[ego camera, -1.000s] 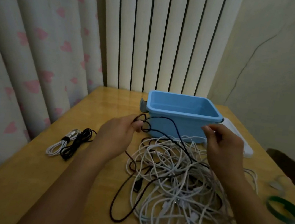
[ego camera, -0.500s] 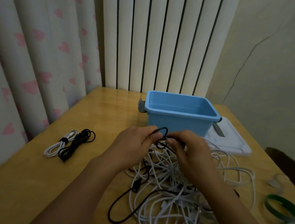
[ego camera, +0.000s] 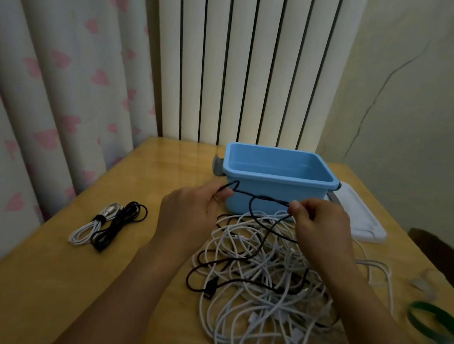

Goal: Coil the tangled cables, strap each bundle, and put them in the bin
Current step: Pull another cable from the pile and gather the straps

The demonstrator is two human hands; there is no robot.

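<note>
The hands, touching over the tangle (ego camera: 270, 277) half a second ago, have drawn apart and now stretch a black cable (ego camera: 260, 196) between them. Nearest, below both wrists, the white and black heap lies on the table (ego camera: 35, 277). The left hand (ego camera: 189, 213) pinches one end of the span in curled fingers; the right hand (ego camera: 322, 226) pinches the other. Two strapped bundles (ego camera: 108, 223) lie left of the left hand. Just beyond the fingertips stands the blue bin (ego camera: 273, 206).
</note>
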